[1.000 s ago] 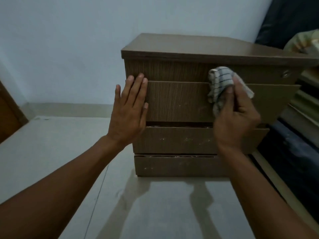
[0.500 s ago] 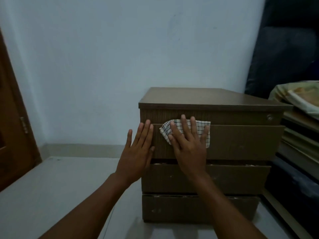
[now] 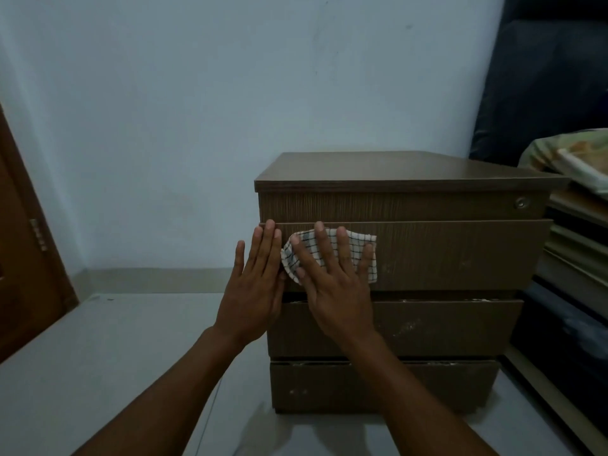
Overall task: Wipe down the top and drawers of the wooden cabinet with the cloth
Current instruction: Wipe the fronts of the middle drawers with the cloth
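Observation:
A brown wooden cabinet (image 3: 427,205) with three drawer fronts stands on the floor against the pale wall. My right hand (image 3: 335,284) lies flat, fingers spread, pressing a white checked cloth (image 3: 352,240) onto the left part of the upper drawer front (image 3: 460,255). My left hand (image 3: 255,284) rests flat, fingers together, against the cabinet's left front edge, just left of the cloth and holding nothing. The lower drawers (image 3: 427,327) are partly hidden by my right forearm.
A dark upholstered piece (image 3: 543,77) and stacked boards with a patterned bundle (image 3: 572,153) crowd the cabinet's right side. A brown wooden door (image 3: 19,258) is at the far left. Pale floor (image 3: 115,357) stretches left of and in front of the cabinet.
My right hand has slid the cloth from the drawer's middle to its left end, opening from a bunched grip to a flat press. The view tilted up. My left hand stayed on the edge.

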